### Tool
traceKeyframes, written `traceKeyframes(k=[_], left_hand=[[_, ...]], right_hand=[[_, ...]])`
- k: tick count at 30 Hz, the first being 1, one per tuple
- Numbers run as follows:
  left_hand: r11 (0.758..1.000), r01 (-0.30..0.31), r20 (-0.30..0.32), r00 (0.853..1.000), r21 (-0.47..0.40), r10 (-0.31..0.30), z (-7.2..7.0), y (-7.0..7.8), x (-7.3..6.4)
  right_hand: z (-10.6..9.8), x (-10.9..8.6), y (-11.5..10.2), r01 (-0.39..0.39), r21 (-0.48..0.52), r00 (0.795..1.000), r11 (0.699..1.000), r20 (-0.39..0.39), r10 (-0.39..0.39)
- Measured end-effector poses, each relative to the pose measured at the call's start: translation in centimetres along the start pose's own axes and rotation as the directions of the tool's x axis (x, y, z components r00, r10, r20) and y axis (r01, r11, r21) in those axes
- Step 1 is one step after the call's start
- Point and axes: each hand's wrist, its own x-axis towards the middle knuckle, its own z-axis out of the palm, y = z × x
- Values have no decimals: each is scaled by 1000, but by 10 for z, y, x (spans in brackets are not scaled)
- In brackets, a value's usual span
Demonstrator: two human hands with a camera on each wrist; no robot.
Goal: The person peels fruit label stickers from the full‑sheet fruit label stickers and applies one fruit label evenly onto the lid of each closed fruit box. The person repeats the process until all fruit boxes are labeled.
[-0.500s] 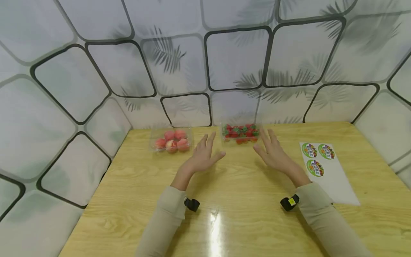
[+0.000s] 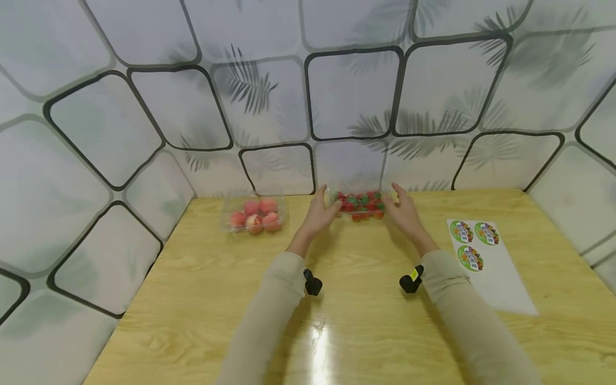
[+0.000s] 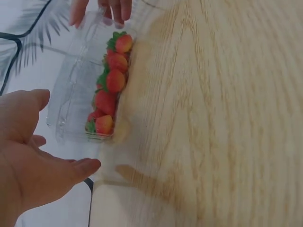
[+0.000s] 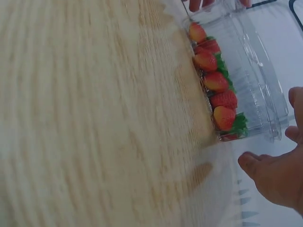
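Observation:
A clear plastic box of strawberries (image 2: 358, 203) stands at the back of the wooden table, its transparent lid (image 3: 75, 90) raised. My left hand (image 2: 318, 216) is at the box's left end, thumb and fingers spread apart around that end. On the opposite end, my right hand (image 2: 403, 214) has its fingers extended and thumb apart. In the left wrist view a gap shows between the left thumb and the box. The right wrist view likewise shows the right thumb (image 4: 248, 163) just off the box's corner.
Left of the strawberries sits a clear box of peaches (image 2: 255, 215). A white sheet (image 2: 502, 286) with several round fruit stickers (image 2: 462, 232) lies on the right. A patterned wall (image 2: 269, 117) rises right behind the table (image 2: 356, 321).
Both hands have moved inward and forward, from in front of the strawberry box to its two ends. The boxes and sticker sheet stay where they were.

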Motion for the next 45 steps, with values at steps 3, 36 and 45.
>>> traceKeyframes(k=[3, 36, 45], left_hand=[[1000, 19, 38, 999, -2, -19, 1, -5, 2], [992, 53, 163, 986, -112, -35, -2, -8, -3], [993, 41, 170, 985, -114, -21, -6, -15, -7]], right_hand=[[3, 2, 5, -11, -5, 998, 1000, 57, 11], [-2, -8, 4, -52, -16, 992, 999, 115, 53], [3, -10, 2, -62, 43, 987, 997, 151, 55]])
